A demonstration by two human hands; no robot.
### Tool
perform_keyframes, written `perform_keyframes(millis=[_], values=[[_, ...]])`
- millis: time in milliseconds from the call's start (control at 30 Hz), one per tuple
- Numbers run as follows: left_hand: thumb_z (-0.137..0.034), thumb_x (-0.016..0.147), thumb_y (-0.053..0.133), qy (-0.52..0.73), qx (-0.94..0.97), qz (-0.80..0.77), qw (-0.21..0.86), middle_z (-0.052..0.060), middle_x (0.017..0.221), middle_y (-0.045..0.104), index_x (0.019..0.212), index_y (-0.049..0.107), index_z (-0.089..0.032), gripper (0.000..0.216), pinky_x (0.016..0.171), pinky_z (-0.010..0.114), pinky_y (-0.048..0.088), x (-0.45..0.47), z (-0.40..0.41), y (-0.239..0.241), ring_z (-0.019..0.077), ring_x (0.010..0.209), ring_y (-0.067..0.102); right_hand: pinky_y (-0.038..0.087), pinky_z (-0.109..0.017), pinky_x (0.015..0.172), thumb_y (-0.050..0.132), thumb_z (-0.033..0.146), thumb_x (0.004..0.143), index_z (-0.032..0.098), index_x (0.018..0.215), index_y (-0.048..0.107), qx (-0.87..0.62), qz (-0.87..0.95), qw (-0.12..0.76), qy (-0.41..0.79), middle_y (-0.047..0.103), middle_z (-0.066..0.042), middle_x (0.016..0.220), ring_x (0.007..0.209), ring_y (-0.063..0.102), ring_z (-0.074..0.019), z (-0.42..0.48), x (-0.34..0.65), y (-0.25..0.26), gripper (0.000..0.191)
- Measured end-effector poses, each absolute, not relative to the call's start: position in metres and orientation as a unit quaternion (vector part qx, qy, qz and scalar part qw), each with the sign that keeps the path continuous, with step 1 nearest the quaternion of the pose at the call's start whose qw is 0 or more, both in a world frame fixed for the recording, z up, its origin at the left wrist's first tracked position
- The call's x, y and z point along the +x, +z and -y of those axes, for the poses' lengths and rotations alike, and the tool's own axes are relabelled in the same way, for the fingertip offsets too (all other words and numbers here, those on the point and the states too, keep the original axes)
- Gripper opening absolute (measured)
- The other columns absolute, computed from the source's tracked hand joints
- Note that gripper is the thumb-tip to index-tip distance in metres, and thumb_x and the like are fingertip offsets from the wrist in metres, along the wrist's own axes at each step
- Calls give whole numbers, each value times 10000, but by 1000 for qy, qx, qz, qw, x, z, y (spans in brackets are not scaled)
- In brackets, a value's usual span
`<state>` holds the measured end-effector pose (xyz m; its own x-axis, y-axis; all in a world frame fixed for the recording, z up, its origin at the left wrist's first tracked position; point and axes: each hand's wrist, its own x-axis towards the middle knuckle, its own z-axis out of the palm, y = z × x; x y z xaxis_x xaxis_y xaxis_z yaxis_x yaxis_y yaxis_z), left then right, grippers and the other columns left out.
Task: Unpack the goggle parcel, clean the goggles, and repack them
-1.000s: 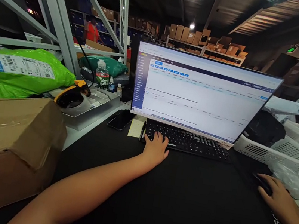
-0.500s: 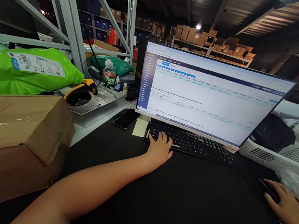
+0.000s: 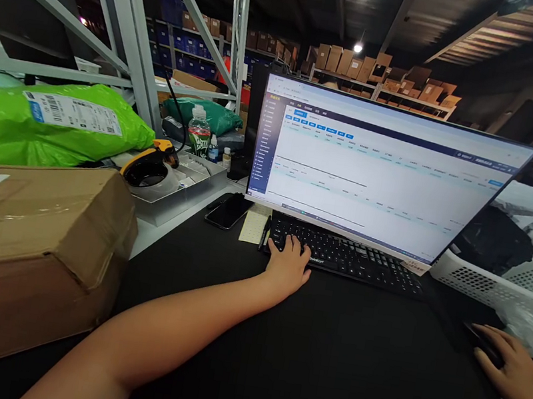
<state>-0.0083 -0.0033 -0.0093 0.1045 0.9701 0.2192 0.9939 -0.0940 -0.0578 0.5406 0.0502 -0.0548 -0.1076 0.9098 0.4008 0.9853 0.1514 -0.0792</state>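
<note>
My left hand [image 3: 287,267] rests with spread fingers on the left end of a black keyboard [image 3: 362,263]. Behind the keyboard stands a wide monitor [image 3: 361,174] showing a page of tables and blue buttons; its text is too small to read. At the right edge, my right hand [image 3: 518,367] is wrapped over a black computer mouse [image 3: 486,343] on the dark desk mat [image 3: 320,370]. A pen [image 3: 265,232] and a yellow paper pad [image 3: 253,224] lie just left of the keyboard, with a black phone [image 3: 229,211] beside them.
At left, a cardboard box [image 3: 25,256] sits before a bright green parcel [image 3: 55,126]. A tape dispenser [image 3: 150,167] lies by a white tray [image 3: 187,190], near a drink bottle [image 3: 199,131]. White baskets [image 3: 471,276] stand at right; boxed shelves [image 3: 366,80] are behind.
The whole view has shifted slightly to the right. My hands stay on the keyboard and mouse. A person in an orange vest in the background is now mostly hidden behind the rack post.
</note>
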Motion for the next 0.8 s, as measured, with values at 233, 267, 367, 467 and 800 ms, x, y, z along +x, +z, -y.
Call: perform_keyframes(millis=[233, 267, 367, 467, 800], values=[[-471, 1007, 435, -62, -738, 666, 90, 283, 1573, 370, 1516, 407, -147, 604, 1075, 791, 324, -8, 3, -9, 430, 1483, 308, 506, -535, 1023, 401, 606, 793, 226, 1240, 634, -649, 729, 200, -88, 606, -150, 1327, 1265, 583, -383, -47, 529, -47, 631], [-470, 1007, 437, -62, -738, 666, 91, 282, 1574, 370, 1516, 407, -147, 604, 1074, 789, 327, -9, 4, -9, 430, 1482, 310, 513, -531, 1011, 405, 605, 791, 229, 1239, 636, -653, 726, 198, -83, 605, -150, 1332, 1262, 586, -384, -46, 526, -45, 629], [-472, 1007, 442, -61, -738, 666, 94, 283, 1574, 370, 1517, 406, -145, 607, 1076, 786, 329, -8, 4, -9, 429, 1482, 314, 530, -515, 979, 411, 612, 798, 246, 1265, 626, -666, 719, 184, -71, 590, -140, 1361, 1244, 598, -380, -42, 524, -42, 630], [-470, 1008, 441, -62, -737, 666, 97, 285, 1574, 370, 1517, 406, -141, 607, 1075, 790, 326, -8, 4, -10, 427, 1482, 317, 541, -523, 945, 412, 617, 797, 265, 1298, 598, -670, 717, 179, -75, 589, -129, 1360, 1216, 613, -380, -42, 526, -43, 640], [-483, 1000, 457, -69, -738, 664, 97, 290, 1569, 376, 1512, 415, -143, 616, 1062, 800, 332, -8, 2, -11, 436, 1478, 318, 513, -542, 1013, 420, 632, 770, 250, 1242, 603, -646, 728, 212, -81, 630, -145, 1272, 1231, 602, -395, -46, 526, -45, 634]])
